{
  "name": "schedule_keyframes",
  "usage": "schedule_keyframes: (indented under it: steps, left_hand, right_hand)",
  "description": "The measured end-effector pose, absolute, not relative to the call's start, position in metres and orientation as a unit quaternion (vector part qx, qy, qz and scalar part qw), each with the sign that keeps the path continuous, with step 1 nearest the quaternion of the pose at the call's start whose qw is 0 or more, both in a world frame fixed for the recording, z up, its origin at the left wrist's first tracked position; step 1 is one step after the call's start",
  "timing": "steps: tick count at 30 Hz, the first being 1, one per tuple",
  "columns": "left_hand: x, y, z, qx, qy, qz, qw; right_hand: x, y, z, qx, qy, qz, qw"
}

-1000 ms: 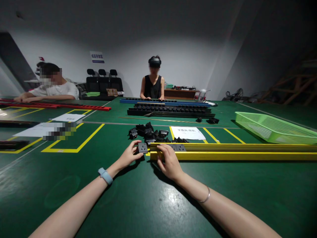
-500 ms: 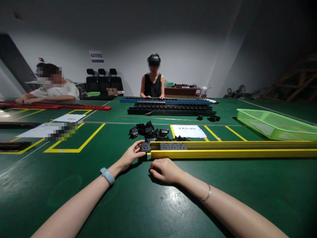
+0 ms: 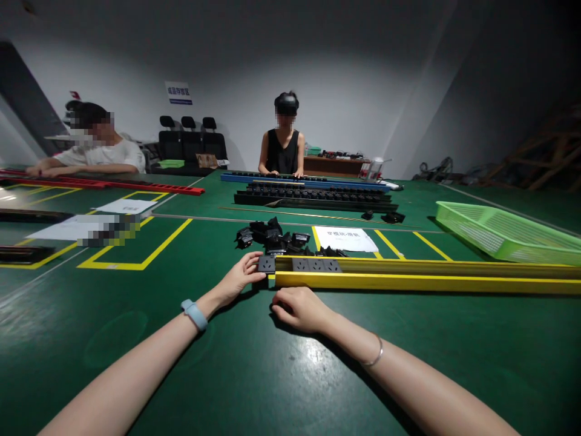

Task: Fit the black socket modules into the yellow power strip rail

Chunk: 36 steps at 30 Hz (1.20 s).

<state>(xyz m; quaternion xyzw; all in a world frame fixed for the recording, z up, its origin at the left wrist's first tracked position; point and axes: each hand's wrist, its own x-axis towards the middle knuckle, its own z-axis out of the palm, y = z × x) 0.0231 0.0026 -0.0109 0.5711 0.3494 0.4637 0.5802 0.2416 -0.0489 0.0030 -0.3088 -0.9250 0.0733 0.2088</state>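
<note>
Thumb and fingers of my left hand grip a black socket module at the left end of a yellow rail. Inside the rail's channel, to the right of that end, sit 3 more black socket modules side by side. My right hand rests on the table just in front of the rail, its fingers curled in; whether anything is inside them is hidden. Behind the rail's left end lies a loose pile of black modules.
A green basket stands at the right. Behind the pile lie a paper sheet, thin rods and black rails. Across the green table a person works at a blue rail; another person sits by red rails.
The view has tilted and shifted slightly. My left hand still holds the socket module at the rail's end, and my right hand stays in place.
</note>
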Motion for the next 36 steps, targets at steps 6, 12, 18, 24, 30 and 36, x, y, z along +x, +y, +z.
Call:
schedule_keyframes:
  steps: [6,12,18,24,30,36]
  left_hand:
    - [0.024,0.003,-0.009,0.565,0.342,0.458,0.596]
    - [0.024,0.003,-0.008,0.57,0.347,0.451,0.593]
    - [0.024,0.001,-0.006,0.57,0.344,0.447,0.597]
    - [0.025,-0.001,0.0,0.561,0.353,0.443,0.603]
    - [0.025,0.001,-0.001,0.557,0.349,0.438,0.613]
    - [0.023,0.001,-0.003,0.571,0.35,0.418,0.614]
  right_hand:
    - [0.243,-0.049,0.002,-0.306,-0.926,0.079,0.209]
    - [0.243,-0.049,0.003,-0.307,-0.925,0.084,0.208]
    - [0.242,-0.048,0.003,-0.31,-0.923,0.097,0.206]
    - [0.243,-0.047,0.001,-0.311,-0.923,0.092,0.205]
    - [0.243,-0.047,0.0,-0.317,-0.921,0.091,0.206]
    - [0.242,-0.047,0.0,-0.315,-0.921,0.098,0.205]
